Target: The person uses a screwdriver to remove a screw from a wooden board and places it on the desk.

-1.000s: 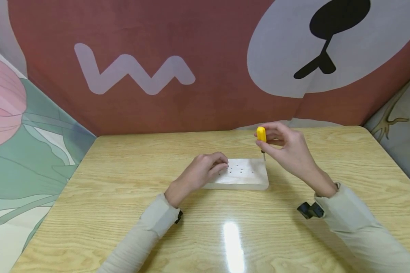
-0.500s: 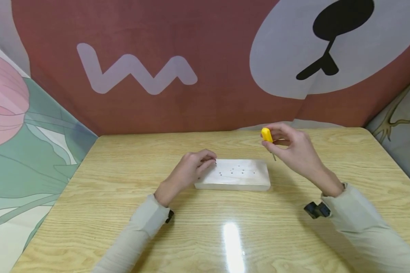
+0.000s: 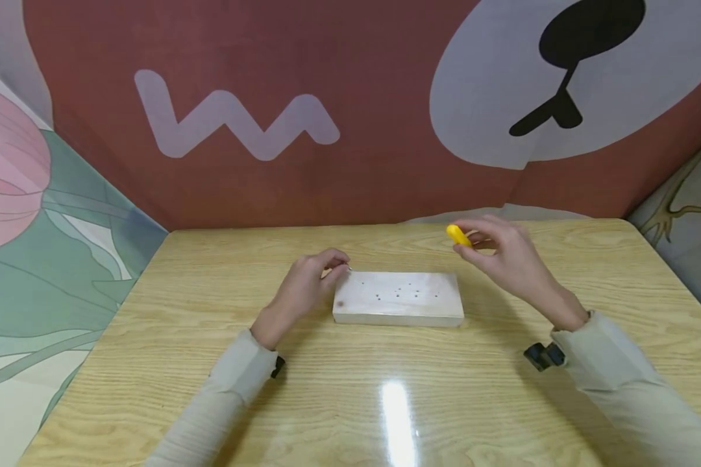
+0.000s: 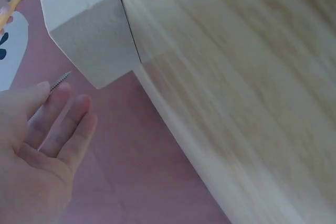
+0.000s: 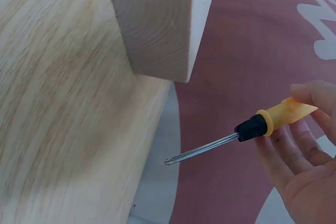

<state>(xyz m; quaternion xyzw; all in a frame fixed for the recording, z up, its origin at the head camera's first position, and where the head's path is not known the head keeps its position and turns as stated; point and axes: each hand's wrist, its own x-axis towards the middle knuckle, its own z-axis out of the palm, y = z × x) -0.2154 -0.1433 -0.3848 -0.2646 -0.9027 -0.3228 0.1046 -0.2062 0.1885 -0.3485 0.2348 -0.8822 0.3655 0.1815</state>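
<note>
A pale wooden block [image 3: 397,308] with several small dark holes in its top lies on the table. My left hand [image 3: 306,285] is at its far left corner. In the left wrist view, that thumb and forefinger pinch a small screw [image 4: 60,81], its threaded end pointing out past the fingertips. Right of the block and raised above the table, my right hand [image 3: 505,259] grips a screwdriver [image 5: 252,127] by its yellow handle. The right wrist view shows its black collar and bare metal shaft, tip apart from the block's end.
The wood-grain table [image 3: 210,402] reaches to a printed cloth backdrop [image 3: 257,194] behind it. A dark brown spot [image 3: 341,304] marks the block's left end. Black wrist cameras [image 3: 543,357] sit at both cuffs.
My left hand has slid left from over the block's holes to its far left corner. The screwdriver has lifted off the block's right end, moved slightly right and tilted further.
</note>
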